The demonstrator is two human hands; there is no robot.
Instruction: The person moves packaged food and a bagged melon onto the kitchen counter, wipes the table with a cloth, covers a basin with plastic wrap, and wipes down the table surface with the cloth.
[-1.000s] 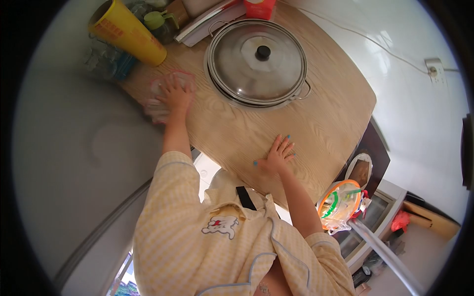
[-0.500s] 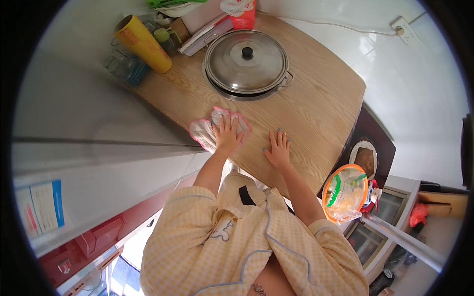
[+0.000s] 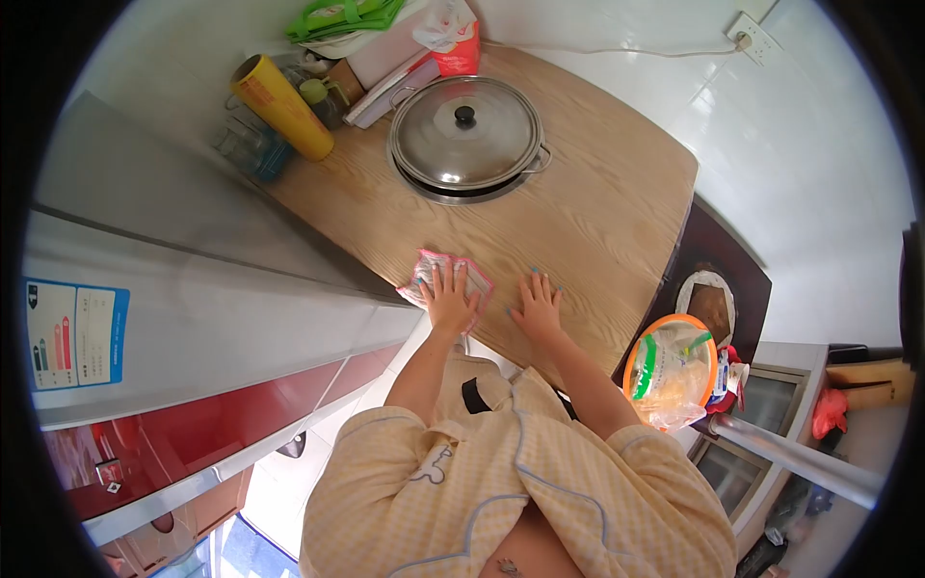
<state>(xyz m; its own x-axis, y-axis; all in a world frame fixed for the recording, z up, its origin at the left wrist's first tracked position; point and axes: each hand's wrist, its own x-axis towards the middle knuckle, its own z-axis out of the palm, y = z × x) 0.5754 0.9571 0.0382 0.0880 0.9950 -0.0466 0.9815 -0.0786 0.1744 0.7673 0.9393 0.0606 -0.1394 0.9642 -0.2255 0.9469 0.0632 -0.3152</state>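
Note:
My left hand (image 3: pixel 449 303) lies flat with spread fingers on a pale cloth with a pink edge (image 3: pixel 420 292), pressing it to the wooden tabletop (image 3: pixel 588 183) near its front edge. The cloth is spread out and partly hidden under the palm. A short way to the right, my right hand (image 3: pixel 537 306) rests on the bare wood, its fingers apart and nothing in them. Beyond both hands sits a wide metal pan with a lid (image 3: pixel 462 144) and a black knob, set on a round metal-rimmed spot in the table.
At the back left stand a yellow roll (image 3: pixel 281 106), a glass jug (image 3: pixel 252 146), a green-lidded jar (image 3: pixel 320 94) and a red-and-white bag (image 3: pixel 458 43). An orange-rimmed basket (image 3: pixel 631 361) holds plastic bags at the right. A white appliance (image 3: pixel 193 299) borders the left side.
My left hand has drawn the cloth towards my body and slightly right, and the cloth is more bunched under it. My right hand stays almost in place. The view has shifted a little.

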